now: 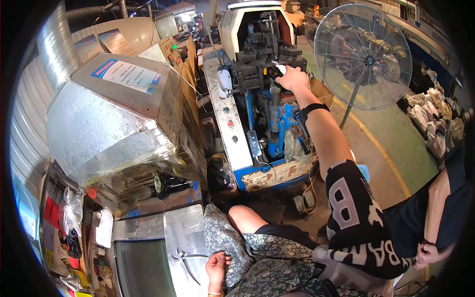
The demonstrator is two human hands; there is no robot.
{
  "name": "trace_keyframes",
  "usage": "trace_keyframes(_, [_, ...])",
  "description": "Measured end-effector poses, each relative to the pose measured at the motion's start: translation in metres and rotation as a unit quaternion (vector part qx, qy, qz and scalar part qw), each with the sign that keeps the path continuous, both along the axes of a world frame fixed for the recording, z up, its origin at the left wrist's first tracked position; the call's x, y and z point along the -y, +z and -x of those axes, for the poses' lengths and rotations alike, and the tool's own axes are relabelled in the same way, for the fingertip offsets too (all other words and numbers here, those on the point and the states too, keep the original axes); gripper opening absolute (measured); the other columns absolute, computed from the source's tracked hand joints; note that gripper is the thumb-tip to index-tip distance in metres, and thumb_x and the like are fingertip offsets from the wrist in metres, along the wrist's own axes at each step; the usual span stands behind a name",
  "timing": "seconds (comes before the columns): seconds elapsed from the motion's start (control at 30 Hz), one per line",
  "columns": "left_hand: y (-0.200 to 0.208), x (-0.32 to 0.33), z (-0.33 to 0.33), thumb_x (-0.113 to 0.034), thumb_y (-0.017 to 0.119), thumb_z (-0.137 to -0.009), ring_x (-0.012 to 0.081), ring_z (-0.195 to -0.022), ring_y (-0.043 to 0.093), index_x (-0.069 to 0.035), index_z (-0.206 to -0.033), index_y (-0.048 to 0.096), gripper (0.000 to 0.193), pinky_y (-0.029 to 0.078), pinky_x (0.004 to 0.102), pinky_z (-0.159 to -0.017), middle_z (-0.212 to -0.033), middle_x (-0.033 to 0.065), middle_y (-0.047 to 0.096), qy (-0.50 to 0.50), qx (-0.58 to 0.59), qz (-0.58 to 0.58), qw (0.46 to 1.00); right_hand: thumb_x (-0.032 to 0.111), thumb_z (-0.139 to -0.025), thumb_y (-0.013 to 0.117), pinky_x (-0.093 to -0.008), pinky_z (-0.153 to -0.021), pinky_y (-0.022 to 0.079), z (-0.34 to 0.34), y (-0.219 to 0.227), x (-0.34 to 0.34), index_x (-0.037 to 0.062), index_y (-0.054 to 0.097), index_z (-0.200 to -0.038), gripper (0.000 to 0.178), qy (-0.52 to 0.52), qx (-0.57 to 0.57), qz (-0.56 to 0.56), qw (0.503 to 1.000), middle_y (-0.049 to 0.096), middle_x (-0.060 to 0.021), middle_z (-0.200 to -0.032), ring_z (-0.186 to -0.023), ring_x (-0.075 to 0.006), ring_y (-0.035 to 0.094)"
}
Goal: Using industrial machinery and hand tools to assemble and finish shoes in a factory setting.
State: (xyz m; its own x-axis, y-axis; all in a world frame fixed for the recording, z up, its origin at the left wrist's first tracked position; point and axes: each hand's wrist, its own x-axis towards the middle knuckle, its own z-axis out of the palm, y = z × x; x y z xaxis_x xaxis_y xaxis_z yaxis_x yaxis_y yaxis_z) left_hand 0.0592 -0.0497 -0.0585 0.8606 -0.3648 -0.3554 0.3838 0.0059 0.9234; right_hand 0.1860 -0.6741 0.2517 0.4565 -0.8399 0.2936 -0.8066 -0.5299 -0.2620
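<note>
My right arm, in a black knitted sleeve (349, 218) with white lettering, reaches forward to a machine. Closed at the dark clamp assembly (250, 74), my right hand (296, 79) has a small white piece (282, 68) at its fingertips; its kind is too small to tell. Low in the picture, my left hand (216, 270) rests against the dark floral cloth (227, 237) over my lap. Its fingers are curled, and whatever may be between them is hidden. Beside it, a pair of black-bladed scissors or tongs (183, 257) lies on a pale metal surface (185, 227).
A metal hood (109, 119) with a paper sheet stands at left. A white panel with buttons (230, 123) runs along the machine. A large caged fan (363, 57) stands at right, near white bundles (435, 119). Another person's hands (428, 255) are at lower right.
</note>
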Motion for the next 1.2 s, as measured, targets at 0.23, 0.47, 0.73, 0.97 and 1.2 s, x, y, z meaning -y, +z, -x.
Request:
trace_keyframes(0.23, [-0.008,0.001,-0.004,-0.007,0.056,-0.099,0.0119,-0.066,0.061,0.004,-0.104,0.065,0.015,0.052,0.0239,-0.066,-0.084,0.0092,0.07,-0.005,0.006,-0.003,1.0,0.053,-0.08,0.066,-0.0454,-0.097,0.049,0.011,-0.007,-0.009,0.0122,0.051,-0.137,0.072,-0.01,0.009,0.004,1.0,0.049,-0.0215,-0.135,-0.118,-0.0392,0.056])
trace_keyframes(0.47, [-0.017,0.021,-0.005,-0.008,0.06,-0.098,0.0106,-0.074,0.063,0.001,-0.104,0.066,0.013,0.053,0.0252,-0.071,-0.088,0.0061,0.07,-0.107,0.077,-0.028,0.991,0.055,-0.083,0.063,-0.0475,-0.099,0.045,0.038,-0.049,-0.027,0.01,0.043,-0.139,0.075,0.009,-0.02,0.029,0.999,0.036,-0.0268,-0.141,-0.117,-0.042,0.054])
trace_keyframes(0.73, [-0.014,0.086,-0.02,-0.011,0.065,-0.094,0.0121,-0.08,0.067,0.002,-0.114,0.065,0.023,0.054,0.0245,-0.074,-0.093,0.0073,0.071,-0.355,0.056,-0.056,0.932,0.043,-0.066,0.073,-0.0437,-0.102,0.045,0.092,-0.064,-0.056,0.0121,0.04,-0.146,0.092,-0.02,0.075,-0.006,0.997,0.042,-0.0284,-0.135,-0.123,-0.042,0.049])
trace_keyframes(0.97, [-0.034,0.118,-0.025,-0.007,0.06,-0.095,0.0157,-0.078,0.068,0.003,-0.115,0.062,0.022,0.056,0.0277,-0.072,-0.095,0.0129,0.07,-0.451,0.018,-0.191,0.872,0.031,-0.064,0.073,-0.0473,-0.097,0.046,0.059,-0.075,-0.079,0.0119,0.046,-0.142,0.084,0.017,0.059,0.011,0.998,0.039,-0.028,-0.136,-0.117,-0.0433,0.048])
trace_keyframes(1.2, [-0.05,0.164,-0.027,-0.032,0.056,-0.097,0.0332,-0.106,0.063,-0.001,-0.12,0.064,0.039,0.05,0.0419,-0.093,-0.117,0.0164,0.067,-0.569,0.285,-0.189,0.748,0.025,-0.063,0.075,-0.0436,-0.099,0.043,0.083,-0.091,-0.063,0.0169,0.042,-0.143,0.088,0.009,0.128,0.013,0.992,0.037,-0.0265,-0.139,-0.115,-0.0409,0.048])
